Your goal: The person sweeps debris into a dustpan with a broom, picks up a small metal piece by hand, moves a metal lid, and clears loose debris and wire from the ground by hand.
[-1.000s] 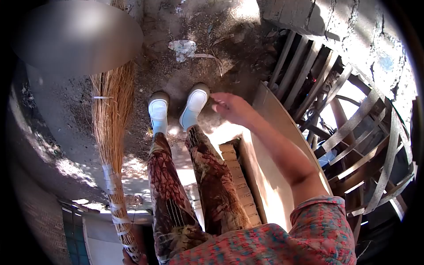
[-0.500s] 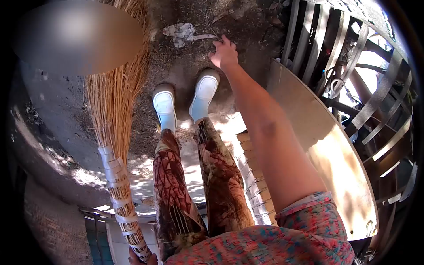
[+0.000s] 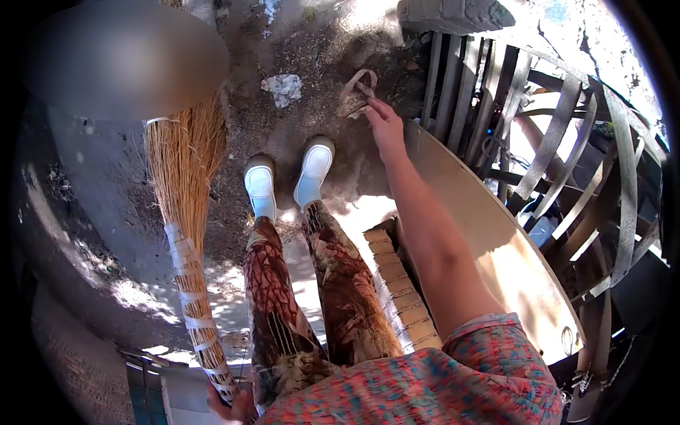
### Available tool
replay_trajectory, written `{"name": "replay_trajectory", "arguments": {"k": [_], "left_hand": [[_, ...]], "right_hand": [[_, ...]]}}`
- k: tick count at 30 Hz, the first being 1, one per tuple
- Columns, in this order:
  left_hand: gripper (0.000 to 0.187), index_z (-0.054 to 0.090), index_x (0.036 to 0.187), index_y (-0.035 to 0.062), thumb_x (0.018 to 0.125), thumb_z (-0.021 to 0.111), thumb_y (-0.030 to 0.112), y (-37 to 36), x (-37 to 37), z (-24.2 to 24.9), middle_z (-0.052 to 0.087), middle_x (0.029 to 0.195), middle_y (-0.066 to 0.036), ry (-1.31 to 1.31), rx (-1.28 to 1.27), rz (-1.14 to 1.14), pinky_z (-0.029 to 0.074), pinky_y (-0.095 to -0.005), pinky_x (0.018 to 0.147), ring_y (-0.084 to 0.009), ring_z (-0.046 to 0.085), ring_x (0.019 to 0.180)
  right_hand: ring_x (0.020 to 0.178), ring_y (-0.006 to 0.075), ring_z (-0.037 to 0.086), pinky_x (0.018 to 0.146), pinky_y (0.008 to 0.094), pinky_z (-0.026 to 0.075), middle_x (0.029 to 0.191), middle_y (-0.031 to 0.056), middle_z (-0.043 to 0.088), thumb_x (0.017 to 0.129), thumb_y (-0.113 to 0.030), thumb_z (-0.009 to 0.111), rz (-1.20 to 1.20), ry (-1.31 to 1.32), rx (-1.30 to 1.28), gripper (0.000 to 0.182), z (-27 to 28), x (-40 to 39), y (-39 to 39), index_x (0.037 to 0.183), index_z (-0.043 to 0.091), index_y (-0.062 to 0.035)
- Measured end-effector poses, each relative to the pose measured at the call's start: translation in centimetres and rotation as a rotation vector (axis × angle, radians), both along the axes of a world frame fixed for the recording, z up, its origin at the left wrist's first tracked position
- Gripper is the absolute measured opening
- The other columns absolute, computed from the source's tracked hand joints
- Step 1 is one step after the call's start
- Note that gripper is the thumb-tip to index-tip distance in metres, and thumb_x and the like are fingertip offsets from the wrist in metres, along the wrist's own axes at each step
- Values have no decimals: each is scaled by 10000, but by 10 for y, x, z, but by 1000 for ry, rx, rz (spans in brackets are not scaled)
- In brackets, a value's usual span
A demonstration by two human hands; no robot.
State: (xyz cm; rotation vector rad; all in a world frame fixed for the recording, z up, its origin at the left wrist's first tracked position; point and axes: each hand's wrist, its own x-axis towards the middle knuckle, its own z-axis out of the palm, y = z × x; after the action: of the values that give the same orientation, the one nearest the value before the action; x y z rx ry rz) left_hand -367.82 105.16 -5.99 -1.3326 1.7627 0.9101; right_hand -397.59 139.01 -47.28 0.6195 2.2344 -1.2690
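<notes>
My left hand (image 3: pixel 232 405), low in view, is wrapped round the handle end of a straw broom (image 3: pixel 202 319). The broom is bound with pale tape, and its bristles fan out away from me; a blurred oval covers part of them. Stretched forward over the dirt, my right hand (image 3: pixel 386 131) pinches a thin, pale brownish strip (image 3: pixel 363 76) that curls into a loop beyond the fingertips. A crumpled whitish scrap (image 3: pixel 283 89) lies on the ground to the left of that hand.
My white shoes (image 3: pixel 317 157) stand on the dirt ground (image 3: pixel 312 117). To the right are a light board (image 3: pixel 496 234) and a woven slat fence (image 3: pixel 552 156). A row of bricks (image 3: pixel 397 283) runs beside my leg, and a grey block (image 3: pixel 453 15) sits ahead.
My right hand has closed from spread fingers onto the strip and lifted it off the ground beside the scrap. My left hand still grips the broom. The view has shifted slightly.
</notes>
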Motion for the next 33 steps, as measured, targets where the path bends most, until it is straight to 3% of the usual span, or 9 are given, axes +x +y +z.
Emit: {"name": "replay_trajectory", "arguments": {"k": [4,10,11,13,17,19,27,29,33], "left_hand": [[588,460,1251,-39,713,584,164,-9,-14,26,582,781,-137,-240,129,237,450,-332,567,-147,529,666],[536,501,1180,-60,737,631,213,-7,-10,48,586,799,-119,-138,158,273,445,-341,607,-163,534,719],[530,507,1169,-65,744,642,222,-6,-12,53,590,805,-119,-145,148,178,446,-342,610,-172,530,715],[514,521,1138,-69,741,667,222,-5,-20,68,596,787,-121,-101,164,294,438,-342,566,-181,483,634],[479,532,1136,-65,771,675,210,-15,72,68,588,735,-108,74,164,375,441,-324,543,-160,493,629],[513,488,1248,-26,798,659,149,-17,44,98,629,866,-123,33,213,216,470,-318,545,-166,513,650],[485,502,1201,-27,787,672,160,-13,39,93,627,836,-118,461,155,101,468,-317,543,-159,522,644],[479,505,1190,-27,784,676,162,-17,33,94,626,828,-117,510,140,93,467,-317,542,-157,524,642],[466,511,1166,-27,779,682,168,-22,21,100,625,813,-115,585,119,59,466,-316,541,-153,528,639]], "right_hand": [[1024,145,567,827,269,446,1147,54,617,869,-179,600,-237,-130,-268,333,78,-19,-3,1173,603,-42],[1024,145,572,802,262,446,1148,48,613,874,-184,600,-451,-153,-591,307,165,-30,-1,1160,621,-74],[1024,145,572,802,262,446,1148,48,613,874,-184,600,-449,-130,-593,307,164,-25,10,1160,621,-74],[1022,147,576,793,260,452,1149,59,610,863,-163,610,208,61,171,293,163,-18,25,1123,632,-30],[820,93,574,721,225,457,1016,38,633,846,-125,617,-185,53,-253,284,264,-34,-6,1086,632,27],[746,68,544,701,216,451,965,17,630,854,-136,621,-73,27,-237,270,279,-24,2,1081,641,11],[1050,128,558,921,268,426,1125,78,625,867,-60,578,167,355,-784,294,556,-9,-94,1154,607,-4],[1047,132,567,915,279,444,1131,75,629,871,-68,576,727,1081,-65,263,628,-29,-99,1125,624,-20],[1057,168,569,927,287,452,1139,114,611,862,-77,606,465,857,-541,314,773,-62,-119,1165,576,0]]}}
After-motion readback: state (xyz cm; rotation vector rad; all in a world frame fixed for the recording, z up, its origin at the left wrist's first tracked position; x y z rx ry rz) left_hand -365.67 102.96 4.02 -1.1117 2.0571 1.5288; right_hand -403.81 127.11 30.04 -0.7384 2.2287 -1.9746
